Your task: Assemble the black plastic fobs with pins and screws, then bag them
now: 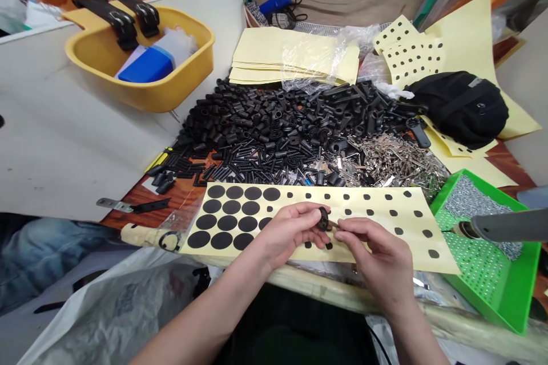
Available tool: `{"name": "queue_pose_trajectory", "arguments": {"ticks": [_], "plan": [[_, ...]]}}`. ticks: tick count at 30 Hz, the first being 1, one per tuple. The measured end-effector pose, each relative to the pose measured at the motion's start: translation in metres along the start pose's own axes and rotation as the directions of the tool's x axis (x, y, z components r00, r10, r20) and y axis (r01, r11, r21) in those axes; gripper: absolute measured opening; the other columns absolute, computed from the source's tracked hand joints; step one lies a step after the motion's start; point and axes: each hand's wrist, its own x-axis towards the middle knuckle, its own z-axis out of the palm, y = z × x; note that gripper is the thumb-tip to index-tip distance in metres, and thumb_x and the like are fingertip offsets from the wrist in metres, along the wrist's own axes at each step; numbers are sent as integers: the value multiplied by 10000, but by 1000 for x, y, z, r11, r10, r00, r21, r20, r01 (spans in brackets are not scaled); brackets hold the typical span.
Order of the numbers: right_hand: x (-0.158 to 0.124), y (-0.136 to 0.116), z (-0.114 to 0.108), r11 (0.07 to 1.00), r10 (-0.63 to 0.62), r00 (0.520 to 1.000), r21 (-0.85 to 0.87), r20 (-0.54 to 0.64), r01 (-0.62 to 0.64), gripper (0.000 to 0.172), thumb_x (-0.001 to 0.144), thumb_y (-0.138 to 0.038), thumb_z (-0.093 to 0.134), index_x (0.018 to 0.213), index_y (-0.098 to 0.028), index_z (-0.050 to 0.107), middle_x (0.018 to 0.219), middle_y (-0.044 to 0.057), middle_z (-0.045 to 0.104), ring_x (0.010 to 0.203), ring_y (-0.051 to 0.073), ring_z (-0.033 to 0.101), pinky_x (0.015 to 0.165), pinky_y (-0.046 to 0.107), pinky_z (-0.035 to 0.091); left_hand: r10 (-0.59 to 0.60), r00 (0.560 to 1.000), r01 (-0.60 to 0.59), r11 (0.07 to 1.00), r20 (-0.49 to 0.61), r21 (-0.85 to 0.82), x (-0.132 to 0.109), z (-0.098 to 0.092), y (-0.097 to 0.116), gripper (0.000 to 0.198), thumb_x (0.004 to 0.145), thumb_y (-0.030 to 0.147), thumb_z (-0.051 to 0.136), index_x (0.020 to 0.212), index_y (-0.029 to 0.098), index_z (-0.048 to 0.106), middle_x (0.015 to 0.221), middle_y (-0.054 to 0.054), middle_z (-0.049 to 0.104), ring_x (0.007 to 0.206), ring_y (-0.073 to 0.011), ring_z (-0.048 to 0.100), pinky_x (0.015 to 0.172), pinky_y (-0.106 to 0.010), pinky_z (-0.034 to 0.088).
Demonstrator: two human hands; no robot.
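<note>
My left hand (295, 229) is closed on a small round black plastic part (323, 218), held above the yellow sheet. My right hand (379, 251) pinches a small thin piece (333, 223), seemingly metal, whose tip meets the black part. Beneath both hands lies the yellow sheet (363, 256), with large black round stickers (216, 191) on its left and smaller black spots elsewhere. Beyond the sheet spreads a heap of black plastic parts (274, 114). Small metal strips (394, 159) are piled at its right.
On the right, a green tray (479, 296) contains many small screws (475, 205), and a grey-handled tool (509, 225) reaches over it. A yellow basin (141, 94) hangs on the left partition. Stacked yellow sheets (261, 51) and a black cap (458, 108) lie at the back.
</note>
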Motion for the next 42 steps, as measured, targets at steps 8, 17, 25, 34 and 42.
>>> {"name": "queue_pose_trajectory", "arguments": {"ticks": [8,17,25,34,42], "plan": [[-1,3,5,992,95,995,90,-6,-94,80,738,-161,720,792,-219,732,759,20,740,667,151,702,630,236,604,0,1000,0,1000,-11,-21,3,-3,-1,395,675,306,797,955,72,645,732,-73,681,608,-153,650,583,-251,493],[1,-1,9,809,448,893,401,50,-429,118,660,-229,782,752,-185,721,654,27,739,561,165,706,567,236,616,17,1000,-18,999,-23,-31,4,-2,-4,441,634,314,825,961,82,642,721,-68,689,613,-155,651,674,-306,520],[-1,-3,12,785,481,874,412,67,-464,135,654,-258,781,745,-179,720,644,32,735,551,177,698,551,271,615,28,999,-27,1000,-40,15,4,2,-5,481,603,355,837,953,89,644,681,-47,682,566,-141,638,621,-267,478],[-7,4,12,937,295,955,205,-24,-285,65,751,-208,690,799,-218,733,768,34,743,669,173,702,624,289,600,60,996,-59,998,-61,15,3,6,-7,447,637,335,815,977,91,658,735,-56,682,581,-128,606,636,-284,477],[-6,5,12,992,124,989,41,-86,-121,81,780,-158,652,761,-214,708,744,27,716,712,167,676,668,288,570,48,999,-49,998,-10,-30,4,6,-9,413,652,310,811,967,96,651,759,-49,670,592,-133,614,676,-310,482]]}}
